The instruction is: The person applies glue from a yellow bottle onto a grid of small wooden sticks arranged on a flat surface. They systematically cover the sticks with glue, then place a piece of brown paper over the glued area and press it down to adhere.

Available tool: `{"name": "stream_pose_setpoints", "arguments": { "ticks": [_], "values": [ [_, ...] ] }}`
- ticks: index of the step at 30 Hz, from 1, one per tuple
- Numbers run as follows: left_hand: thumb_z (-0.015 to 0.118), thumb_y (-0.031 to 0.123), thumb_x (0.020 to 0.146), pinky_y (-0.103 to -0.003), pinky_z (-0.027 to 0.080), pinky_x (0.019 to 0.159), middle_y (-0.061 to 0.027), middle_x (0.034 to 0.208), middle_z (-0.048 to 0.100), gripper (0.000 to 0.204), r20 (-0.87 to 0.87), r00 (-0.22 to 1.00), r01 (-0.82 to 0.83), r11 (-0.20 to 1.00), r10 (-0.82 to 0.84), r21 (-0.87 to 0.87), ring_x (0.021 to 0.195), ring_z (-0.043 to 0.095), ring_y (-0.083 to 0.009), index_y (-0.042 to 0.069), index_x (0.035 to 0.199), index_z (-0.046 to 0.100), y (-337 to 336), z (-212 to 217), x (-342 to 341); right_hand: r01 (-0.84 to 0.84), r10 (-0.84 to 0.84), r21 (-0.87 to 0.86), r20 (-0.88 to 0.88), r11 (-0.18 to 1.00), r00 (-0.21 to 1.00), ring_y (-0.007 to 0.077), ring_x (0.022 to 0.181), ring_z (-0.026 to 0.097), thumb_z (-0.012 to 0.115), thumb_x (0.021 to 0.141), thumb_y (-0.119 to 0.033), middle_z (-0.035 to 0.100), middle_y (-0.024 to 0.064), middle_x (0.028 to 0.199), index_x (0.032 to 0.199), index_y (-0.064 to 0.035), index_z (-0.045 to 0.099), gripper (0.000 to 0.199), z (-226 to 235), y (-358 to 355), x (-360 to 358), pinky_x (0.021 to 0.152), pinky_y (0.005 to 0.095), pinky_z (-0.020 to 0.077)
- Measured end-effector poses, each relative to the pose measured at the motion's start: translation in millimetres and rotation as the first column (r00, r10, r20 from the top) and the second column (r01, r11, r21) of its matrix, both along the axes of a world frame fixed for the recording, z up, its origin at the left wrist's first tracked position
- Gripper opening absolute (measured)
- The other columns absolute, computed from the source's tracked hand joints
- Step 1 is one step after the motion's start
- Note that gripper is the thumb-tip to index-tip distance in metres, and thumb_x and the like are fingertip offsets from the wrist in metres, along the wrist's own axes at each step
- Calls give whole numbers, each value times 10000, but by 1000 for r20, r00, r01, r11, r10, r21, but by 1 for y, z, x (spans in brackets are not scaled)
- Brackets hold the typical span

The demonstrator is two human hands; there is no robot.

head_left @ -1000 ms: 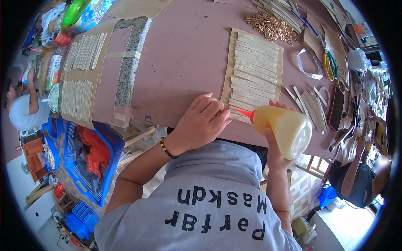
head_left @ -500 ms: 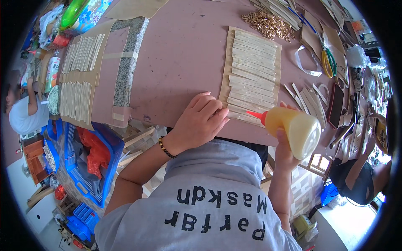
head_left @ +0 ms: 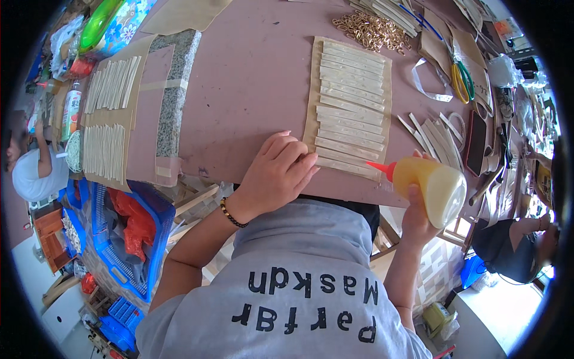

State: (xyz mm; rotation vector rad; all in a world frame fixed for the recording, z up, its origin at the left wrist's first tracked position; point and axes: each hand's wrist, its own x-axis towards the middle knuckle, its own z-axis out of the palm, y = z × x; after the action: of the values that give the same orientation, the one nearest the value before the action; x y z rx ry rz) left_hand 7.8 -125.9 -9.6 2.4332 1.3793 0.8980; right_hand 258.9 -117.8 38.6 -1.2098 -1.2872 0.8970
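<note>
A brown sheet carries a column of pale flat strips dotted with small wet-looking drops. In my right hand is a squeeze glue bottle, tilted on its side and filled with yellowish liquid. Its red nozzle points left, the tip at the right end of the lowest strip. My left hand lies at the sheet's lower left edge, fingers curled together. Whatever its fingertips may pinch is hidden.
Gold-coloured metal rings lie in a heap beyond the sheet. Scissors, loose strips and a phone are to the right. More strips lie on boards at left, above a blue basket. Other people sit at both sides.
The bottle's nozzle has moved right along the lowest strip, to its right end. My left hand stays at the sheet's edge. The whole view has shifted slightly.
</note>
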Motion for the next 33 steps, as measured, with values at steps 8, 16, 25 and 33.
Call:
{"name": "stream_pose_setpoints", "arguments": {
  "ticks": [8,16,25,33],
  "values": [
    [656,131,793,-455,426,960,-65,925,515,200,-20,1000,-1,1000,1,1,941,505,-257,49,973,633,1,1,1,-127,128,24,-30,992,991,325,1159,523,698,769,-65,545,190,1194,1272,-7,391,592,-3,2,-13,996,472,395],
    [656,128,796,-451,425,964,-66,928,522,201,-25,1000,-8,1000,8,-7,958,508,-257,53,981,635,0,2,2,43,-45,33,56,999,997,372,1155,531,664,789,-109,541,199,1208,1257,22,437,537,0,-6,18,983,482,416],
    [666,118,788,-454,424,961,-64,926,525,201,-32,999,-5,1000,5,12,939,524,-253,50,975,633,1,2,2,41,-57,140,112,989,992,409,1156,522,653,806,-100,521,210,1237,1295,3,407,557,1,-6,33,977,502,423],
    [674,112,782,-472,427,952,-69,962,540,291,-32,999,14,1000,-14,25,922,541,-247,52,1056,597,-4,1,0,41,-21,99,-193,994,981,433,1164,506,657,820,-123,527,205,1233,1304,-17,397,559,-7,-14,36,986,509,411]
  ]
}}
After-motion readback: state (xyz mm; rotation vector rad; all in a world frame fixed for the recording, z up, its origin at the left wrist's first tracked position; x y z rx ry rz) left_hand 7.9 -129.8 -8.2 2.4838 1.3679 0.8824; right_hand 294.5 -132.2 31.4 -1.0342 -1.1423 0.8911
